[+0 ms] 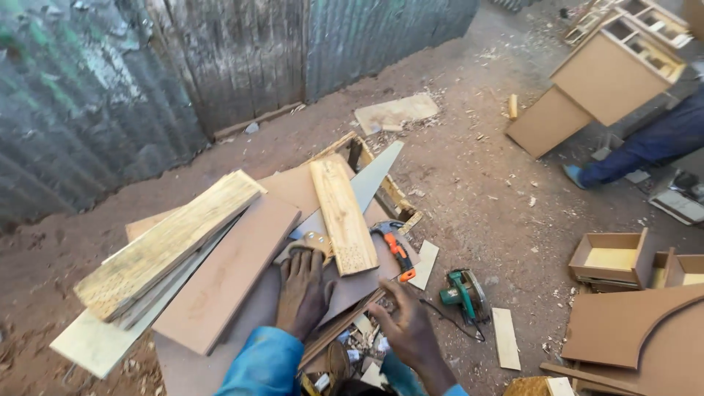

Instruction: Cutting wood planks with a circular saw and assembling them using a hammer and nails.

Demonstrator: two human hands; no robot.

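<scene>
corrugated metal fence (220, 59) along the back, bare dirt ground (469, 183) littered with shavings. stack of boards (227, 271) on a work surface, largest a brown panel, with a pale rough plank (165, 242) across the left and a shorter plank (342, 216) lying over a handsaw (359, 192).

left hand (302, 292) flat and open, palm down on the panel, fingertips touching the saw's wooden handle (312, 242); not closed on anything. right hand (407, 330) hovering loosely curled just beside the board edge, near an orange-handled hammer (394, 249); grasping nothing visible.

risks, as judged: stacked boards overhanging unevenly, liable to slide if leaned on; saw teeth near the fingers; green circular saw (463, 295) and cord on the ground, a trip hazard.

containers: open wooden drawer box (612, 258) at right, seemingly empty; second box (678, 270) beside it, contents unclear. cabinet carcass (612, 73) further back, compartments too small to judge. another person's leg (645, 150) nearby.
</scene>
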